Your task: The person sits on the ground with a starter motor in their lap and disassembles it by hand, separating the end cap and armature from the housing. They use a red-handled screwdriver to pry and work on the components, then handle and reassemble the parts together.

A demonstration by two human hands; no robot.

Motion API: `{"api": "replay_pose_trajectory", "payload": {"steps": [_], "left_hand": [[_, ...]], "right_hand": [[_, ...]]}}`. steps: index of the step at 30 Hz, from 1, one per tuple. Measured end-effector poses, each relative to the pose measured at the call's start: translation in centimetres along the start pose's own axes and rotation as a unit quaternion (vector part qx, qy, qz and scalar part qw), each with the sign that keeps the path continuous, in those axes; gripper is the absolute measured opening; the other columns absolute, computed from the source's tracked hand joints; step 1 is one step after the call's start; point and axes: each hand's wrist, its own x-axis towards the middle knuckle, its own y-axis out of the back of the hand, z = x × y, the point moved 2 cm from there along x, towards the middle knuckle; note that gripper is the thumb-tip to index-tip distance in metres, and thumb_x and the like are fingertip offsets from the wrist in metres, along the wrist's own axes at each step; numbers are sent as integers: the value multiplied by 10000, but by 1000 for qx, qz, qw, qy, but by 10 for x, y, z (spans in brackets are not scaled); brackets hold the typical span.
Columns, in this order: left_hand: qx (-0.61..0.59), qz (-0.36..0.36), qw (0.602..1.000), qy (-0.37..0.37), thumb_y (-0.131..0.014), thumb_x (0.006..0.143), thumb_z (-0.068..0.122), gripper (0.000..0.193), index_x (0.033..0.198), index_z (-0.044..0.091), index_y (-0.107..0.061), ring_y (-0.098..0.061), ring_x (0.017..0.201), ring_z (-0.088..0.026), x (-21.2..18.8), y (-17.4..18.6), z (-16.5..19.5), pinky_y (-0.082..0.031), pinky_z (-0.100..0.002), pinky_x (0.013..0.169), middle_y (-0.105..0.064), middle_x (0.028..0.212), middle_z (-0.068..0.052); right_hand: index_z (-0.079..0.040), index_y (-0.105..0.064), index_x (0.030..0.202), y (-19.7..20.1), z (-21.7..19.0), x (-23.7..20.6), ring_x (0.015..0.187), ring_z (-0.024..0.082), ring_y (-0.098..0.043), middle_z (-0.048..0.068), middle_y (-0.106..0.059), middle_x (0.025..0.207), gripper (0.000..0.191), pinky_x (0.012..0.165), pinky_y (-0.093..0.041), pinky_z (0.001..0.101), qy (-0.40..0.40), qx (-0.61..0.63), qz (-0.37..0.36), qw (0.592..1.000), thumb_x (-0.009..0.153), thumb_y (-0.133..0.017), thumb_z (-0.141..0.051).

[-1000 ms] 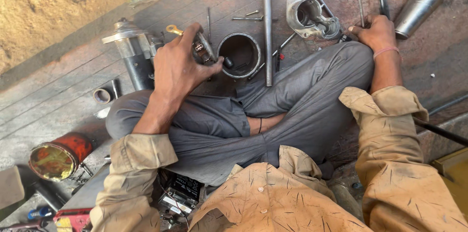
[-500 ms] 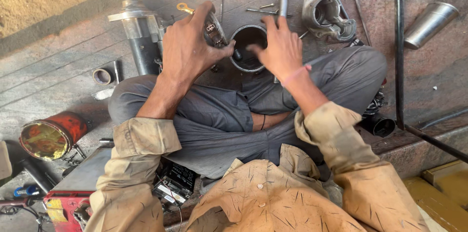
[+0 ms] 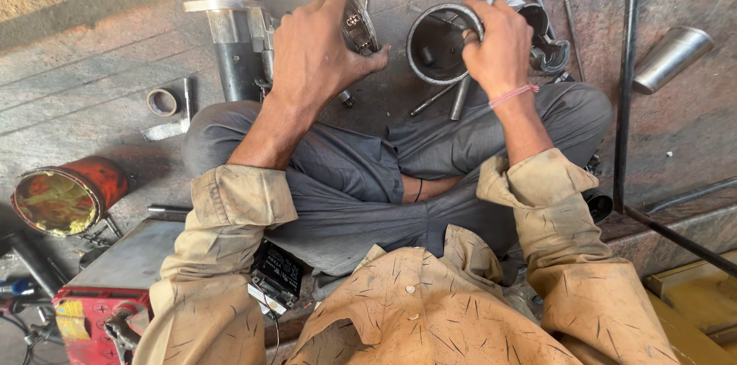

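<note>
Both hands gripped separated parts, left hand (image 3: pixel 315 50) a round end cap (image 3: pixel 359 23), right hand (image 3: pixel 495 46) at three o'clock the hollow housing (image 3: pixel 434 46), not yet joined.

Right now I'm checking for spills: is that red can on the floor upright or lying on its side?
On its side. The red can lies on the floor, its round open mouth facing the camera, yellowish inside. Whether anything leaked, I cannot tell.
</note>
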Motion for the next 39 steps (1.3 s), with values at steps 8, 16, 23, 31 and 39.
{"api": "replay_pose_trajectory", "payload": {"steps": [8, 16, 23, 31, 39], "left_hand": [[-25, 3, 1000, 8, -984, 729, 421, 750, 1264, 71, -591, -738, 741, -379, 3, 0, -4, -583, -469, 644, -741, 843, -163], [-35, -2, 999, 18, -978, 716, 400, 761, 1261, 44, -585, -753, 788, -353, 1, 2, -6, -593, -449, 674, -763, 856, -126], [-64, -40, 997, 21, -963, 707, 393, 753, 1274, 62, -593, -763, 792, -324, 7, 0, -3, -592, -440, 695, -771, 845, -81], [-155, -99, 975, -124, -968, 708, 409, 822, 1347, 49, -597, -758, 923, -358, -2, -12, 14, -602, -439, 820, -751, 1070, -176], [-315, -61, 936, -145, -907, 716, 526, 928, 1408, 12, -565, -728, 1202, -298, -33, -36, 39, -578, -387, 1045, -694, 1320, -173]], "right_hand": [[-74, -767, 1245, 18, -5, -18, 938, 311, -734, 165, -743, 1041, 423, 845, -550, 412, -68, 87, -10, 994, 827, -823, -74], [-39, -732, 1231, -52, -20, -37, 1042, 279, -756, 173, -770, 1122, 426, 918, -546, 345, -101, 256, -97, 956, 815, -809, -85], [-47, -719, 1235, -45, -8, -31, 1086, 283, -748, 177, -757, 1140, 407, 928, -552, 345, -100, 220, -109, 964, 848, -801, -146], [-61, -725, 1324, -10, -43, -63, 963, 221, -663, 136, -656, 1124, 359, 809, -539, 329, -176, 271, 47, 945, 1000, -767, -211], [-20, -567, 1438, 60, -110, -86, 1164, 170, -642, 98, -602, 1329, 761, 924, -580, 307, -29, 402, 39, 915, 863, -889, -401]]}}
